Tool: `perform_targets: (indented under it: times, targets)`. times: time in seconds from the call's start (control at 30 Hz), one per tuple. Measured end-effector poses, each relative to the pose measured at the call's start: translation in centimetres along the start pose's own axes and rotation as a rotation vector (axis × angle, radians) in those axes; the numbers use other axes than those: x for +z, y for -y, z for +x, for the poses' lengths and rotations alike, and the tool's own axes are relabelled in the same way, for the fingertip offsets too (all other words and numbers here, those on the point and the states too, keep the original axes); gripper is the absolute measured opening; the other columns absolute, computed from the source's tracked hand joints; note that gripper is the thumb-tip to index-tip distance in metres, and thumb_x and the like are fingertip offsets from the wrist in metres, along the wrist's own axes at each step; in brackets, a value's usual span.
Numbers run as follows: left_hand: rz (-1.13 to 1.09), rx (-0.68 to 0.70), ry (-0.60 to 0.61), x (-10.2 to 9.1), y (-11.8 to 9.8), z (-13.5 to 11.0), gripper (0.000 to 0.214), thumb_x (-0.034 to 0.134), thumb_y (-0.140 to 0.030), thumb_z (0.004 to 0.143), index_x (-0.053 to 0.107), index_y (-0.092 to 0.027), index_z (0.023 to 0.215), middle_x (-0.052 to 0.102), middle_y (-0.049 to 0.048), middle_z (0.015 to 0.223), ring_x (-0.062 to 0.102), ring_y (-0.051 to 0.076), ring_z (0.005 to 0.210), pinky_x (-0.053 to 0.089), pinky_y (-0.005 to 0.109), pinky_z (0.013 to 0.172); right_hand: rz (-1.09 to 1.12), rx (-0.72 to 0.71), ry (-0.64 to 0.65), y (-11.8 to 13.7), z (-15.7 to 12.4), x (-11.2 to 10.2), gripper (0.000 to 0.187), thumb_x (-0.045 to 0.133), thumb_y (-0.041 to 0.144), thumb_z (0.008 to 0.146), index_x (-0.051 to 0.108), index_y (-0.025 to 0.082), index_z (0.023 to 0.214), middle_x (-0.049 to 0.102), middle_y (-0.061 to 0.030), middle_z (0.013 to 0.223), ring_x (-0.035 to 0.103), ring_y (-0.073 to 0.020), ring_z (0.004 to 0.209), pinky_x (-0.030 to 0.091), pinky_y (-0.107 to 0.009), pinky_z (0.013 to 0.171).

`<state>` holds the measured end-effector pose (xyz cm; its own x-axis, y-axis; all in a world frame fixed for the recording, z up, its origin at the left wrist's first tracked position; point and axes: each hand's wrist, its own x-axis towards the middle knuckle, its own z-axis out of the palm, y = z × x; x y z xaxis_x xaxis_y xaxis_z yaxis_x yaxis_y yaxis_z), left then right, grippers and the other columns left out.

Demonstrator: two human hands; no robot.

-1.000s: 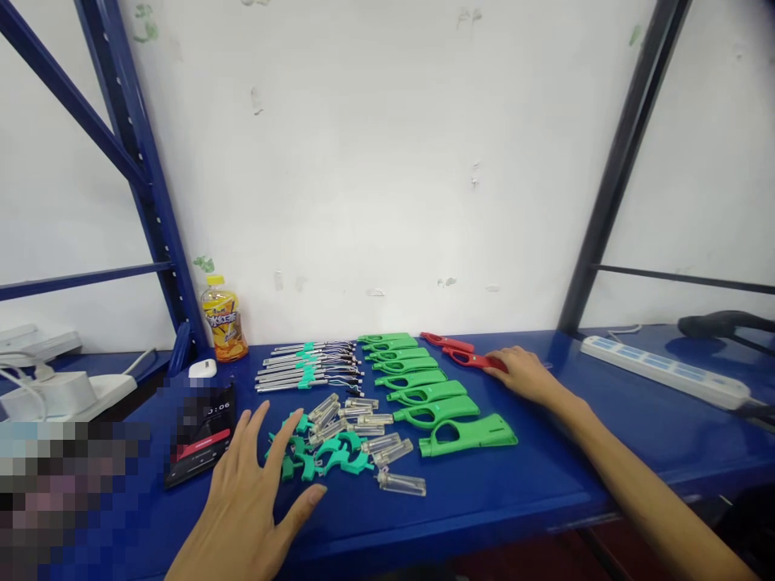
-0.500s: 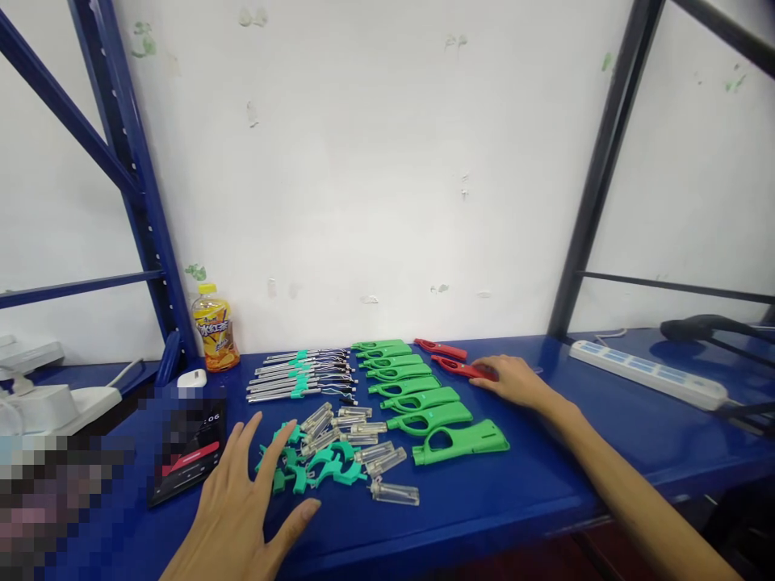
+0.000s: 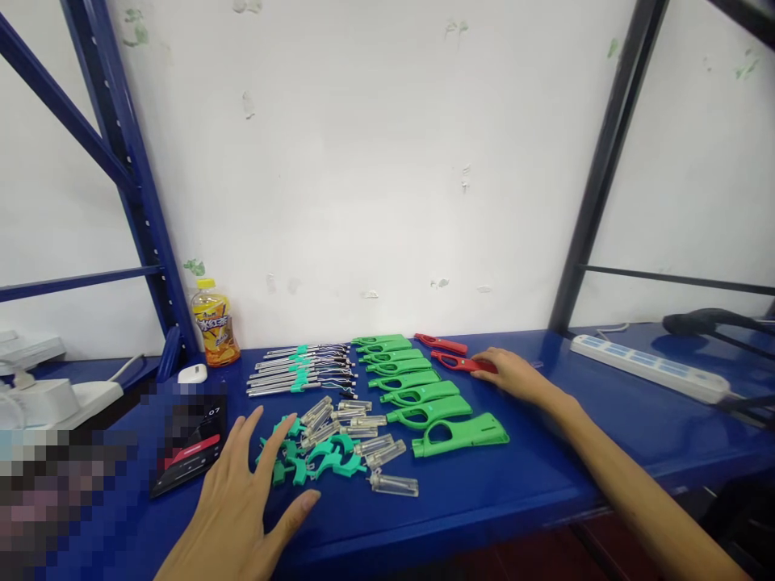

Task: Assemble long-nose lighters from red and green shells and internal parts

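Observation:
My right hand point(image 3: 505, 374) reaches across the table, its fingers closed over the right end of a red lighter casing point(image 3: 453, 361) lying on the surface. Behind it lies another red lighter casing point(image 3: 441, 344). To the left runs a column of green lighter casings point(image 3: 463, 436), each with a trigger loop. My left hand point(image 3: 233, 492) hovers at the near left, fingers spread and holding nothing. Beside its fingers is a pile of teal plastic triggers point(image 3: 330, 461), partly hidden by the index finger. Clear fuel tanks point(image 3: 393, 484) lie to their right. Metal lighter rods with wires point(image 3: 296, 373) lie in a row behind.
A phone point(image 3: 189, 452) rests left of my left hand, with a white earphone case point(image 3: 192, 374) behind it. A drink bottle point(image 3: 216, 323) stands near the wall. At the right lies a white power strip point(image 3: 647, 369). Rack posts point(image 3: 602, 177) rise on both sides.
The view has shifted slightly. My right hand stays at the red casing, and its fingers have barely moved. My left hand keeps its spread pose.

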<state>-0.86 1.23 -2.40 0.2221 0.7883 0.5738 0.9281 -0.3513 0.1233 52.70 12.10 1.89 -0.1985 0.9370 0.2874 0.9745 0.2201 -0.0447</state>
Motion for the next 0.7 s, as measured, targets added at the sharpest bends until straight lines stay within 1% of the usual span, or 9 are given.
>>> perform_targets:
  times: [0.13, 0.3, 0.37, 0.43, 0.5, 0.53, 0.6, 0.67, 0.7]
  targets:
    - [-0.012, 0.002, 0.005, -0.2, -0.1, 0.2, 0.076, 0.048, -0.068, 0.101, 0.036, -0.035, 0.168, 0.025, 0.0126, 0.177, 0.032, 0.047, 0.159, 0.044, 0.073, 0.115, 0.035, 0.002, 0.003, -0.2, 0.1, 0.2, 0.034, 0.068, 0.038, 0.105, 0.066, 0.021, 0.134, 0.067, -0.0105, 0.137, 0.070, -0.0255, 0.114, 0.061, -0.048, 0.096]
    - [-0.054, -0.022, 0.055, -0.2, -0.3, 0.0, 0.073, 0.048, -0.066, 0.102, 0.037, -0.036, 0.168, 0.028, 0.0121, 0.177, 0.033, 0.046, 0.159, 0.045, 0.072, 0.115, 0.071, 0.006, 0.001, -0.4, 0.2, 0.4, 0.034, 0.068, 0.038, 0.105, 0.066, 0.021, 0.135, 0.067, -0.0105, 0.137, 0.070, -0.0255, 0.114, 0.061, -0.048, 0.096]
    - [-0.069, -0.026, 0.031, -0.3, -0.4, -0.1, 0.067, 0.046, -0.062, 0.105, 0.039, -0.035, 0.167, 0.029, 0.0118, 0.176, 0.032, 0.044, 0.160, 0.044, 0.071, 0.116, 0.081, -0.003, -0.003, -0.3, 0.1, 0.3, 0.035, 0.068, 0.038, 0.105, 0.066, 0.020, 0.134, 0.067, -0.0105, 0.137, 0.070, -0.0256, 0.114, 0.061, -0.048, 0.096]
    - [-0.078, -0.024, -0.020, -0.7, -0.5, 0.2, 0.056, 0.041, -0.053, 0.110, 0.046, -0.034, 0.162, 0.035, 0.0106, 0.173, 0.031, 0.041, 0.161, 0.043, 0.068, 0.119, 0.087, -0.011, -0.005, -0.2, 0.0, 0.3, 0.034, 0.068, 0.038, 0.105, 0.066, 0.020, 0.133, 0.068, -0.0101, 0.135, 0.071, -0.0251, 0.112, 0.061, -0.047, 0.095]
    - [-0.081, 0.001, -0.033, -1.8, -0.7, 1.2, 0.047, 0.036, -0.044, 0.112, 0.057, -0.033, 0.153, 0.048, 0.0091, 0.166, 0.036, 0.037, 0.159, 0.044, 0.064, 0.120, 0.086, -0.015, -0.008, 0.0, -0.1, 0.4, 0.033, 0.067, 0.039, 0.105, 0.067, 0.020, 0.132, 0.069, -0.0097, 0.133, 0.071, -0.0244, 0.110, 0.061, -0.046, 0.094]
    - [-0.082, 0.044, 0.003, -2.5, -0.8, 2.0, 0.045, 0.036, -0.042, 0.112, 0.064, -0.033, 0.146, 0.055, 0.0083, 0.159, 0.042, 0.037, 0.155, 0.046, 0.062, 0.118, 0.082, -0.015, -0.011, 0.0, -0.1, 0.5, 0.032, 0.067, 0.040, 0.106, 0.067, 0.020, 0.131, 0.070, -0.0095, 0.131, 0.072, -0.0243, 0.109, 0.061, -0.046, 0.095]
    - [-0.100, 0.119, 0.105, -4.0, -1.2, 4.1, 0.044, 0.036, -0.041, 0.110, 0.070, -0.030, 0.135, 0.066, 0.0093, 0.145, 0.059, 0.034, 0.140, 0.050, 0.058, 0.115, 0.071, -0.012, -0.018, 0.0, -0.1, 0.8, 0.033, 0.065, 0.042, 0.106, 0.068, 0.020, 0.131, 0.071, -0.0091, 0.129, 0.072, -0.0242, 0.109, 0.060, -0.047, 0.096]
    - [-0.127, 0.132, 0.242, -5.1, -1.5, 6.7, 0.047, 0.028, -0.032, 0.112, 0.070, -0.025, 0.133, 0.070, 0.0101, 0.138, 0.064, 0.030, 0.131, 0.052, 0.052, 0.113, 0.055, -0.007, -0.022, -0.1, -0.1, 1.1, 0.036, 0.062, 0.046, 0.107, 0.068, 0.020, 0.132, 0.073, -0.0097, 0.127, 0.072, -0.0247, 0.109, 0.058, -0.048, 0.098]
    - [-0.131, 0.134, 0.270, -5.4, -1.6, 8.0, 0.045, 0.029, -0.029, 0.112, 0.070, -0.025, 0.132, 0.072, 0.0093, 0.135, 0.066, 0.028, 0.129, 0.054, 0.048, 0.111, 0.046, -0.006, -0.024, -0.2, 0.0, 1.2, 0.038, 0.061, 0.047, 0.107, 0.068, 0.020, 0.132, 0.074, -0.0110, 0.128, 0.072, -0.0260, 0.109, 0.058, -0.048, 0.099]
